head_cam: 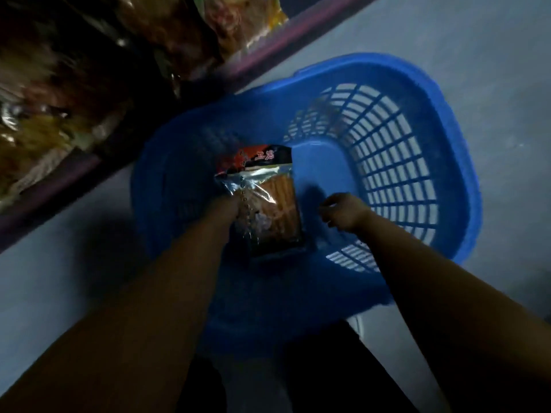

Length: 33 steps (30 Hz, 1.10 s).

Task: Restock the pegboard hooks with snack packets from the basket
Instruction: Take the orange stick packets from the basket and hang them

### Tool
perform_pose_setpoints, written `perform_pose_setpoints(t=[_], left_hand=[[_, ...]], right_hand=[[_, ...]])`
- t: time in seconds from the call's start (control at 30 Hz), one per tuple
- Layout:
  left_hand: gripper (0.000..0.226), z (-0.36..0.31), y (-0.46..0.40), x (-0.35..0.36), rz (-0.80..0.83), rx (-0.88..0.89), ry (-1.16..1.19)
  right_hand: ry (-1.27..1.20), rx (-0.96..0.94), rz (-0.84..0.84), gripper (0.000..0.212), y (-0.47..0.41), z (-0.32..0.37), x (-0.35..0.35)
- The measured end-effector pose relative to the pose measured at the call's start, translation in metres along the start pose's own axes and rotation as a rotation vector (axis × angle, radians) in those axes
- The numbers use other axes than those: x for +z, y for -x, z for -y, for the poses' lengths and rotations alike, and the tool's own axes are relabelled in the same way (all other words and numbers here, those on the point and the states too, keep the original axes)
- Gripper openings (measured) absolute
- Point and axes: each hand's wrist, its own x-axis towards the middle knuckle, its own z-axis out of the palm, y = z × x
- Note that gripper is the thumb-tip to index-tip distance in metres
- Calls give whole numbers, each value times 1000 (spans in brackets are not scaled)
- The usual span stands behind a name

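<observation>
Blue plastic basket sat on the floor, nearly emptied. One snack packet lay by its left wall, gripped by the left hand. The right hand hung loosely curled, holding nothing. Hanging this packet seemingly remained.

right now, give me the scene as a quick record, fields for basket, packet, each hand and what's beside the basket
basket: blue plastic basket with slotted walls, standing on a pale floor
packet: one snack packet in view, clear front with a dark printed header, inside the basket
left hand: left hand at the packet's left edge and gripping it, fingers mostly hidden
right hand: right hand over the basket, fingers loosely curled, holding nothing
beside basket: shelf edge with blurred bagged goods above it
pegboard hooks: not in view
</observation>
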Motion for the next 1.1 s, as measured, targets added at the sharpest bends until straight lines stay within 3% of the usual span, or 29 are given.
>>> perform_pose_setpoints(t=[0.07, 0.13, 0.23, 0.3, 0.37, 0.43, 0.5, 0.57, 0.7, 0.77, 0.83, 0.93, 1.1], left_hand=[[31, 4, -32, 7, -18, -31, 99], [42, 8, -51, 11, -54, -75, 130], [36, 16, -59, 18, -53, -96, 179], [31, 19, -55, 22, -2, -78, 195], [25, 17, -46, 27, 63, -73, 261], [23, 12, -38, 32, 85, -28, 267], [26, 8, -34, 37, 84, 35, 227], [27, 8, -31, 38, 113, 49, 205], [25, 10, -28, 38, 141, -2, 199], [23, 6, -26, 38, 87, 41, 211], [22, 4, -20, 37, 37, 100, 218], [18, 6, 12, 31, -34, 163, 261], [13, -6, 130, -10, -128, 252, 380]], right_hand=[[87, 3, -4, 16, -39, 6, 4], [63, -17, -53, 38, -64, 11, 8], [-121, -14, -151, 59, -79, 15, 20], [-399, 11, -90, 55, -78, 15, 29], [-557, 23, -11, 36, -71, 16, 34], [-533, 19, 18, 36, -69, 16, 36], [-405, 15, 9, 57, -70, 12, 33], [-392, 17, 10, 63, -71, 8, 29], [-617, -64, 122, 46, -66, 8, 17], [-605, -94, 166, 29, -58, 11, 8], [-653, -111, 87, 18, -47, 15, -8], [-760, -78, -36, 27, -9, 23, -38], [-849, -128, -167, 25, 109, 51, -65]])
